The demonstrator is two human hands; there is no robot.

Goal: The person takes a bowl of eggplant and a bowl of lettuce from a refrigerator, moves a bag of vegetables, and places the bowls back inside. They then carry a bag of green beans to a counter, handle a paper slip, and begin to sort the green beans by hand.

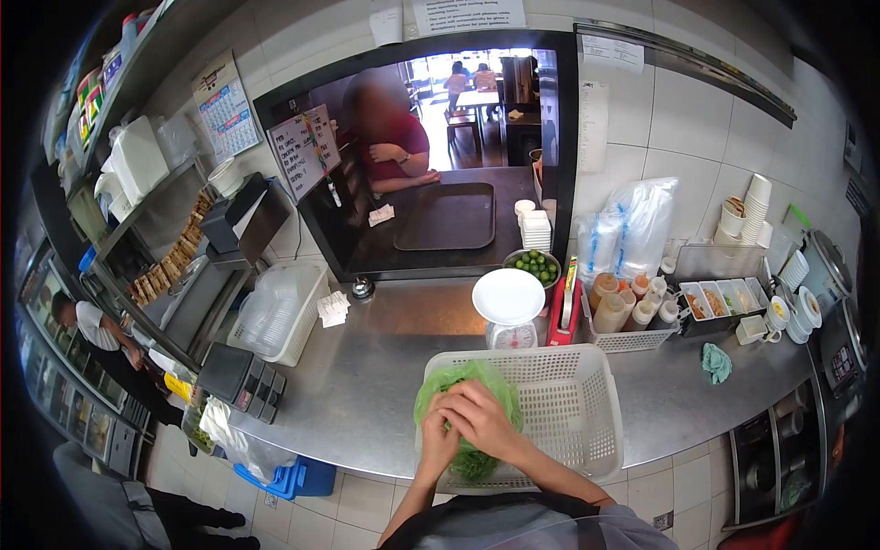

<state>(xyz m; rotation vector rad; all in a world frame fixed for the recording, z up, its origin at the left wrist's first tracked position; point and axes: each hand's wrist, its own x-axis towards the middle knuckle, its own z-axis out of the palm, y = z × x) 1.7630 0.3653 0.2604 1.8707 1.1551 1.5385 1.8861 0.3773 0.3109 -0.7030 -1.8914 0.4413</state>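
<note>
My left hand (437,438) and my right hand (484,420) meet over a thin green plastic bag (500,377) with leafy greens (474,465) in it. The fingers of both hands are closed and pressed together on the bag's top, and the right hand partly covers the left fingertips. Bag and greens lie in the left part of a white perforated plastic basket (600,403) at the counter's front edge. Just behind the basket stands a kitchen scale (511,336) with a white round pan (508,296).
A crate of clear lids (275,316) and black drawers (243,380) stand left on the steel counter (367,385). To the right are sauce bottles (610,313), a condiment box (724,298) and a green cloth (716,363). Beyond the pass window, a person leans beside a tray (446,216).
</note>
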